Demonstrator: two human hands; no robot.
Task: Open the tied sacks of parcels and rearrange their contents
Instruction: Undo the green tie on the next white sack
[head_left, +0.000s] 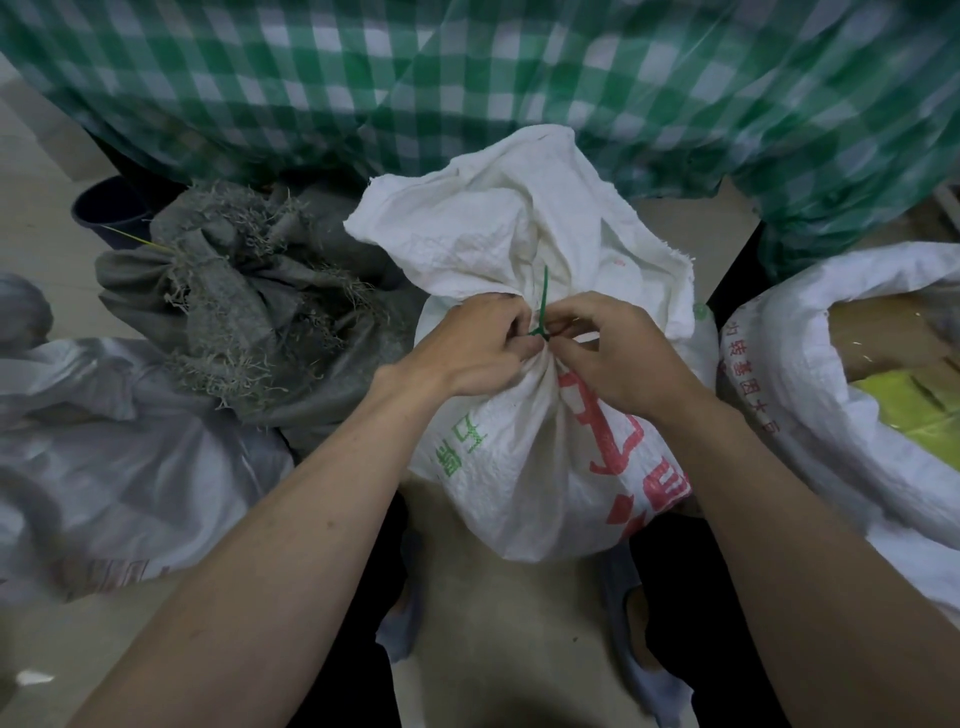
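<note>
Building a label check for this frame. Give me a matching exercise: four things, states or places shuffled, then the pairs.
Things:
1. white woven sack
2. green cable tie
3. grey frayed sack
4. open white sack

States or places:
A. far right, mouth open
B. left of the centre sack
C. cinched around a gathered neck
D. neck held by left hand and right hand

Pairs: 1-D, 2-C, 3-B, 4-A

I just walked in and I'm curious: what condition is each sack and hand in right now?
white sack: upright, neck bunched and tied
green zip tie: fastened round the neck, tail sticking up
left hand: gripping the neck
right hand: pinching at the tie
grey frayed sack: tied shut
right-side white sack: open
</note>
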